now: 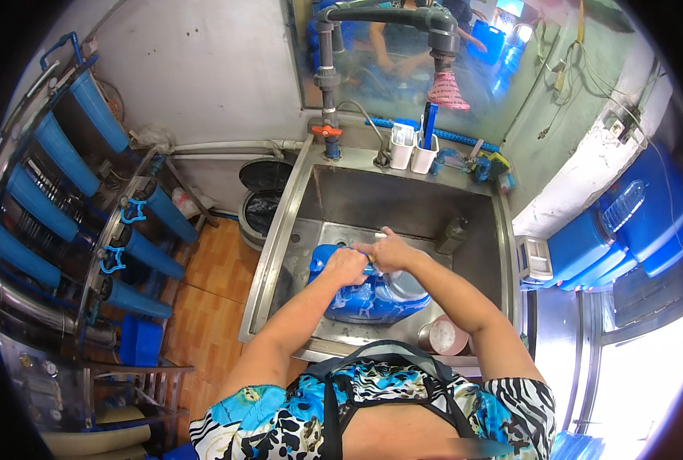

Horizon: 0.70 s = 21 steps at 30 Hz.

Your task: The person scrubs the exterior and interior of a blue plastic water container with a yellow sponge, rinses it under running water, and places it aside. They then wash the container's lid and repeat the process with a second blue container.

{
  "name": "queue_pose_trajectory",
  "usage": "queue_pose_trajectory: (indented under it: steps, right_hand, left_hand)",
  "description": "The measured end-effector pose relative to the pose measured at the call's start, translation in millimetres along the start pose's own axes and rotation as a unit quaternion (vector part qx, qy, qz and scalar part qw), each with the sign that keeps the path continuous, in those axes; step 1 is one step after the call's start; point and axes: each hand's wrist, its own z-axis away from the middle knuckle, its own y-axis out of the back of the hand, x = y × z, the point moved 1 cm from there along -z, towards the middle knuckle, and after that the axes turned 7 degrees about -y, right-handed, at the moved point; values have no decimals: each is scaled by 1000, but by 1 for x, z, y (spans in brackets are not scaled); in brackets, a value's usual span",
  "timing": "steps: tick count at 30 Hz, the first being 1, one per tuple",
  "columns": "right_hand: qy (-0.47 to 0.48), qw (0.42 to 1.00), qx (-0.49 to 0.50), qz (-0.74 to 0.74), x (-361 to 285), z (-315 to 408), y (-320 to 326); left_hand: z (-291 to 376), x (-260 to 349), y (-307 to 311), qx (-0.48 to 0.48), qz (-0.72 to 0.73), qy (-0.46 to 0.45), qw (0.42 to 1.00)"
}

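Note:
A blue plastic water jug (353, 305), streaked with soap foam, rests in the stainless steel sink (370, 201). It has a small spout on its left and a large pale cap (406, 284) on its right. My left hand (347, 267) is closed around the handle on the jug's top. Just beside it, my right hand (388, 253) bends over the jug, gripping a small tool whose white end (380, 235) shows above the fingers. A bit of yellow shows under that hand; the rest of the tool is hidden.
A pink tub (449, 336) with foam stands at the sink's near right. A dispenser bottle (453, 234) is in the far right corner. White holders (402, 146) and a sponge (498, 163) sit on the back ledge, under a grey pipe (387, 15) with a wrapped outlet.

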Motion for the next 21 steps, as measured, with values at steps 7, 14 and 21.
queue_pose_trajectory:
  steps: [7, 14, 21]
  right_hand:
    - [-475, 803, 243, -268, 78, 16, -14]
    - [-324, 768, 342, -434, 29, 14, -33]
    - [-151, 811, 550, -127, -66, 64, -63]
  left_hand:
    - [-13, -6, 7, 21, 131, 279, 951]
    - [-78, -2, -56, 236, 720, 375, 533]
    - [-119, 5, -80, 268, 866, 266, 327]
